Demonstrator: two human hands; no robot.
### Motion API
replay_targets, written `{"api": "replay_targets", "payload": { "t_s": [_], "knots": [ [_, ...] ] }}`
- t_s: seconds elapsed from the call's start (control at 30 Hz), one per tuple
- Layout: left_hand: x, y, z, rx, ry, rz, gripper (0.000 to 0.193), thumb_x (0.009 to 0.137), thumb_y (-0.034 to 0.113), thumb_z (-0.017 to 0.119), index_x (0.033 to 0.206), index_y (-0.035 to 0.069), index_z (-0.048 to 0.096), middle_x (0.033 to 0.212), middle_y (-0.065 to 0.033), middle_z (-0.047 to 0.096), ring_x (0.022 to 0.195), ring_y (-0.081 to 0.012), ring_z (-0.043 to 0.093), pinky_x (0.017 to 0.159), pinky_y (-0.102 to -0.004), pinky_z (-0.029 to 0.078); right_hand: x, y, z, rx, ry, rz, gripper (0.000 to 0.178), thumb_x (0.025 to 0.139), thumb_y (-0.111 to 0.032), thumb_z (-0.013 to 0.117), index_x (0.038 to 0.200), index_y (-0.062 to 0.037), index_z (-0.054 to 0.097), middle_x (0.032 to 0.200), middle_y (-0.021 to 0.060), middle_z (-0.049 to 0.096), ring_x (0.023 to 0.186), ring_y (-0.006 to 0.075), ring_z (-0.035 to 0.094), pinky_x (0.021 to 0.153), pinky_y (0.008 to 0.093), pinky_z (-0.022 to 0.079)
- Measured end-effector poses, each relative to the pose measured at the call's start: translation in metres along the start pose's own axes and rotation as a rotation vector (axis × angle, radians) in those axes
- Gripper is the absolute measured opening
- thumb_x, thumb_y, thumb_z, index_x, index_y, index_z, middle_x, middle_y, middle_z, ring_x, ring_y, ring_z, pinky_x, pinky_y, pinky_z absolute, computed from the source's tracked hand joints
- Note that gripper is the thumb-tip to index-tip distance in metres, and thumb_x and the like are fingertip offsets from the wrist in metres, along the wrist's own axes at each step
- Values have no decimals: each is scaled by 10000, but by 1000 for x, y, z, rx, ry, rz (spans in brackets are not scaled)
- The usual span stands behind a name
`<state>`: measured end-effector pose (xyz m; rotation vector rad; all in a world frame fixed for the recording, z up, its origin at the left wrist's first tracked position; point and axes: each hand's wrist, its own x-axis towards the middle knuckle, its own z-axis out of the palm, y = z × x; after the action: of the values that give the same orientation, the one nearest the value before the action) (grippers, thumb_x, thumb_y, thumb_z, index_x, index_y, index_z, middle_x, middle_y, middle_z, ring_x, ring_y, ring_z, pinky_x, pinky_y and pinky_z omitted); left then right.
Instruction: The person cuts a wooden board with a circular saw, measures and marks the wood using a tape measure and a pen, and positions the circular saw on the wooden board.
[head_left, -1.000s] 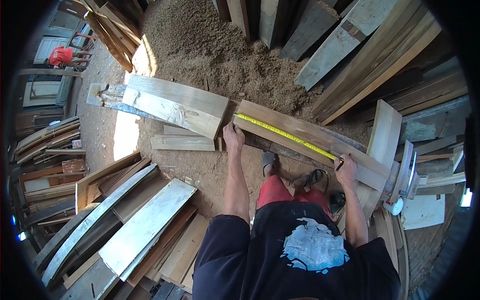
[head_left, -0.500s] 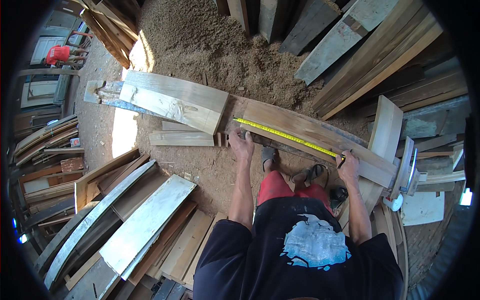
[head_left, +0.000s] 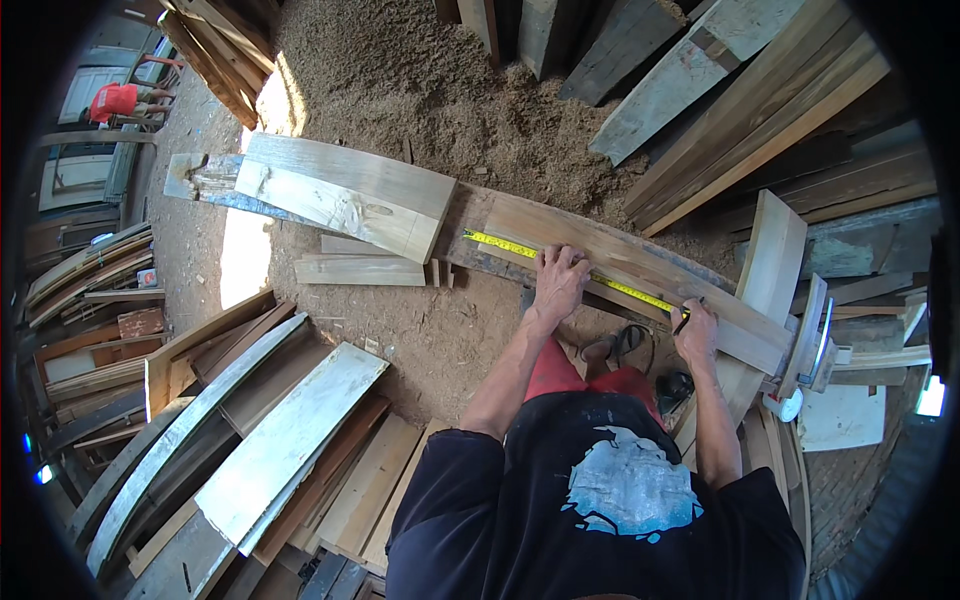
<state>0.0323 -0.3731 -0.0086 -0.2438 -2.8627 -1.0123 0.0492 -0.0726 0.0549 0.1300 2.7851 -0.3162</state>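
Note:
A yellow tape measure stretches along the near edge of a long wooden board. Its free end lies near the board's left end. My left hand is over the middle of the tape, fingers bent down onto the tape and board. At the tape's right end, my right hand is closed around it. A thin dark piece shows by the right fingers; the tape's case is mostly hidden by the hand.
Pale planks rest left of the board, with short offcuts beside them. Stacked boards fill the lower left, and upright timbers lean at the upper right. Sawdust covers the far ground. A person in red is far left.
My left hand has moved right and slightly away from me, from near the tape's free end to the middle of the tape. My right hand has stayed in place.

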Motion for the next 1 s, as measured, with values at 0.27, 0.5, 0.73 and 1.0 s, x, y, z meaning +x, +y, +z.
{"api": "replay_targets", "payload": {
  "t_s": [0.27, 0.5, 0.73, 1.0],
  "knots": [
    [3, -4, 2, -18, 25, 13, 151, 752, 115, 704, 896, 159, 694, 1130, -54, 597, 1152, -328, 495, 972, -514, 373, -1, 4, 6, 29, 139, -75, 220, 869, -218, 740, 961, -36, 659, 867, 214, 679, 872, 430, 647, 860, 508, 467],
    [3, -4, 1, -17, 0, -2, 173, 749, 72, 676, 886, 178, 689, 1118, -50, 589, 1130, -326, 488, 950, -496, 365, -1, 1, 4, 4, 138, -68, 227, 867, -227, 739, 968, -41, 657, 855, 206, 677, 866, 427, 647, 860, 511, 469],
    [5, -2, -3, -25, -100, -56, 169, 755, 84, 673, 892, 183, 688, 1157, -59, 586, 1143, -338, 475, 960, -509, 352, -2, -7, -3, 19, 99, -25, 230, 868, -232, 738, 979, -46, 661, 898, 208, 680, 912, 425, 641, 871, 513, 472],
    [8, 1, 1, 131, -121, -103, 223, 805, 164, 717, 1009, 224, 649, 1613, -266, 214, 1441, -446, 261, 1137, -646, 191, -2, -10, -10, -6, -1, 42, 295, 888, -300, 713, 1064, -66, 671, 1023, 202, 688, 1004, 397, 647, 958, 485, 461]
  ]
}}
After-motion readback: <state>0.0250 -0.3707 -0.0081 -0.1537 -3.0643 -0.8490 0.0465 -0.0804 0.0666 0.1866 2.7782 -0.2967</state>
